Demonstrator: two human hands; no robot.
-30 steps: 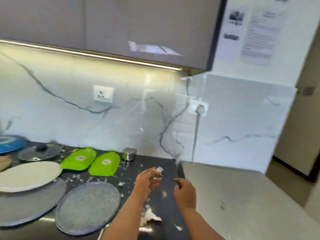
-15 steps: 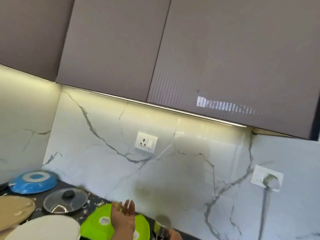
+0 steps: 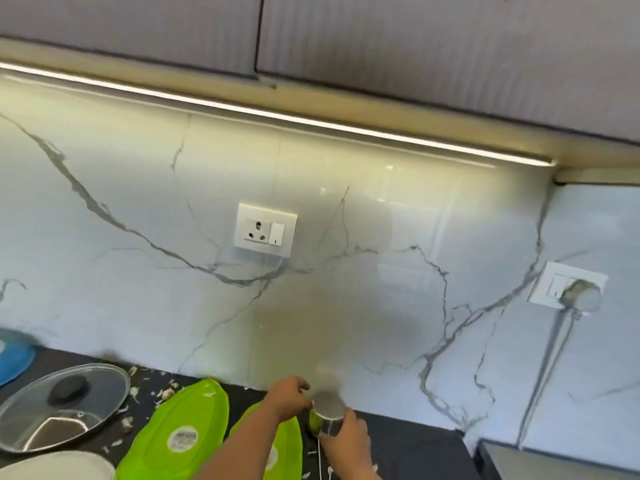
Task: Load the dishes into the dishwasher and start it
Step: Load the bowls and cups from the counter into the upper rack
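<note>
1. I see my right hand [image 3: 346, 441] wrapped around a small steel cup [image 3: 327, 415], fingers curled against its near side; the cup stands on the dark counter [image 3: 415, 452] close to the marble backsplash [image 3: 138, 289].
2. My left hand [image 3: 289, 398] reaches in from the left, its curled fingertips touching the cup's rim (I cannot tell whether it truly pinches the rim or only rests there).
3. Two bright green plates [image 3: 180, 434] lie flat on the counter just left of the cup, side by side, each with a round white sticker; my left forearm crosses over the nearer one.
4. Further left sits a glass lid [image 3: 62, 407] with a black knob, rim on the counter, and beyond it the edge of a blue plate [image 3: 14, 358] at the frame's border.
5. A pale round plate [image 3: 59, 467] shows at the bottom left corner, partly cut off.
6. White scraps [image 3: 166, 393] are scattered on the counter between the lid and the green plates.
7. On the backsplash, a white wall socket [image 3: 265, 230] sits above the cup, and a second socket [image 3: 568, 285] to the right carries a plug with a cord hanging down.
8. Grey cabinets [image 3: 415, 46] run overhead with a lit strip beneath.
</note>
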